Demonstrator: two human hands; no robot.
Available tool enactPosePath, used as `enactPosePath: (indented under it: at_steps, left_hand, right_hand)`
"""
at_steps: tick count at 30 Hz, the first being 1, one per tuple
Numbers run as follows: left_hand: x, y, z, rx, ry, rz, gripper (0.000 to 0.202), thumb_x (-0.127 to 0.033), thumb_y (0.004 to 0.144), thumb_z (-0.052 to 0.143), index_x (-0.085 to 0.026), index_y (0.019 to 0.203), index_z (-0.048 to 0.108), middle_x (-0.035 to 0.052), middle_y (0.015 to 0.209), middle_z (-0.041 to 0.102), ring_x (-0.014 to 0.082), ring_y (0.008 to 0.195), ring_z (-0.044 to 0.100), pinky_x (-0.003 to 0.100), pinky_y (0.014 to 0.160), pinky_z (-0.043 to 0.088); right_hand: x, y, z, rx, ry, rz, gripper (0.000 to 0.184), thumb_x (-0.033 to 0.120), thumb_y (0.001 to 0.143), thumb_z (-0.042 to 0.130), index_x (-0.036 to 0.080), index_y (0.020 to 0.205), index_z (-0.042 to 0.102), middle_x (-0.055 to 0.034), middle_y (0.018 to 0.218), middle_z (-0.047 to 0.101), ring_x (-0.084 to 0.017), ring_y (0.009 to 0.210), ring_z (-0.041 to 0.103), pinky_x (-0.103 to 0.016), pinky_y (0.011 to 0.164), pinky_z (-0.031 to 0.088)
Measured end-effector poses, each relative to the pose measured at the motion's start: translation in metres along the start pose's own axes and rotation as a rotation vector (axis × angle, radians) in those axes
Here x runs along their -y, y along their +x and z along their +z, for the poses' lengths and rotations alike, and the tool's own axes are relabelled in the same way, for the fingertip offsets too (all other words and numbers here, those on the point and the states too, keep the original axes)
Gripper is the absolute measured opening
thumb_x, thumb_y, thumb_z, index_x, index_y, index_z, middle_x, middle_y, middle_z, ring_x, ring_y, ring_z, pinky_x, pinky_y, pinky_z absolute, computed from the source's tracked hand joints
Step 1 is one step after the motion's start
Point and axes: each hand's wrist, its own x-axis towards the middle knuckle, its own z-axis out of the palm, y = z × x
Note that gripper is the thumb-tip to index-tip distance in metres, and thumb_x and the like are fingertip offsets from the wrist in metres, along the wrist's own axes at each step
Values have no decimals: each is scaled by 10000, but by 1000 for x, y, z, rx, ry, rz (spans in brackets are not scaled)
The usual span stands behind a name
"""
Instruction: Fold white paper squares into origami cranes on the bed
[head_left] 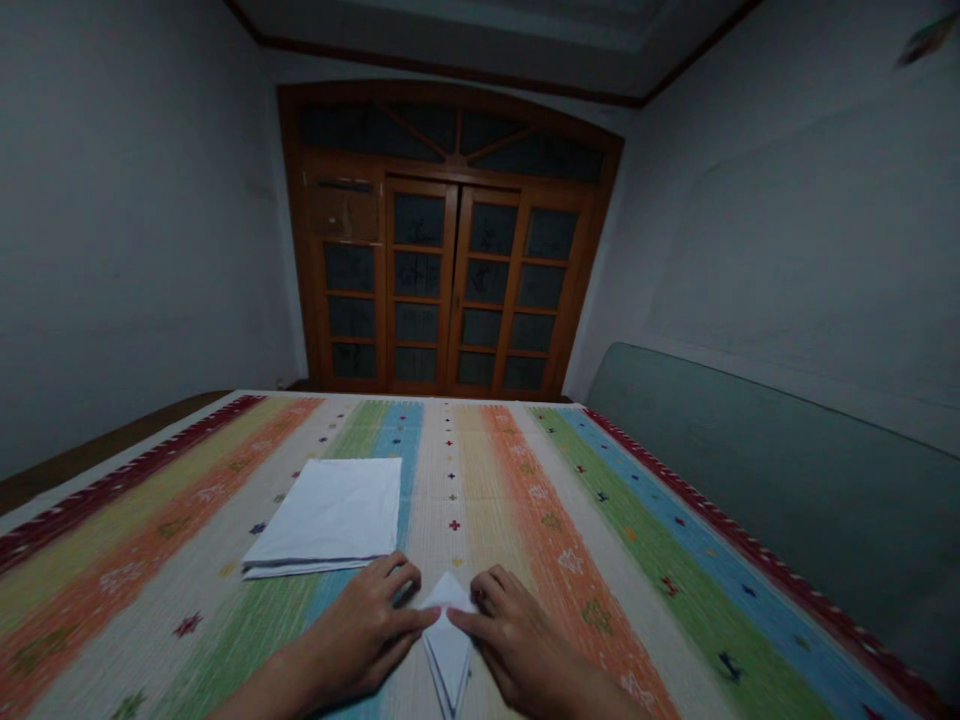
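Observation:
A small piece of white paper, folded into a narrow kite shape, lies on the striped cloth with one point facing away from me. From the left, my left hand presses its thumb on the paper near the upper part, fingers curled at the edge. My right hand does the same from the right, its thumb almost meeting the other. Both hands are closed on the folded paper between them. Beyond my left hand rests a stack of white paper sheets.
The striped tablecloth covers a long table. A grey-green padded panel runs along the right side. Wooden doors with glass panes stand beyond the table's far edge, and a plain wall rises at left.

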Motion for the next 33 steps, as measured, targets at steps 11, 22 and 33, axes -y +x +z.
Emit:
enactPosePath:
  at_steps: [11, 22, 33]
  left_hand:
    - [0, -3, -4, 14, -49, -81, 292, -121, 915, 574, -284, 1080, 751, 90, 1028, 617, 283, 1012, 570, 415, 836, 538]
    - [-6, 0, -1, -64, -88, 16, 226, -94, 931, 522, -203, 1055, 677, 101, 1056, 706, 272, 1012, 610, 416, 882, 552]
    - [-2, -1, 3, 94, -53, 93, 352, -111, 963, 576, -255, 1279, 638, 68, 1294, 725, 295, 1208, 636, 446, 972, 576]
  right_hand:
    - [-10, -6, -1, -117, 40, 98, 205, 116, 855, 589, 219, 974, 720, -75, 991, 565, -250, 962, 513, -370, 784, 431]
    - [5, -4, -2, -98, 22, 92, 140, 210, 880, 626, 180, 1007, 676, -111, 1050, 620, -277, 1002, 540, -408, 849, 501]
    - [3, 1, 16, -78, -24, -148, 304, 89, 847, 585, 170, 1133, 651, -125, 1043, 662, -257, 950, 584, -353, 812, 557]
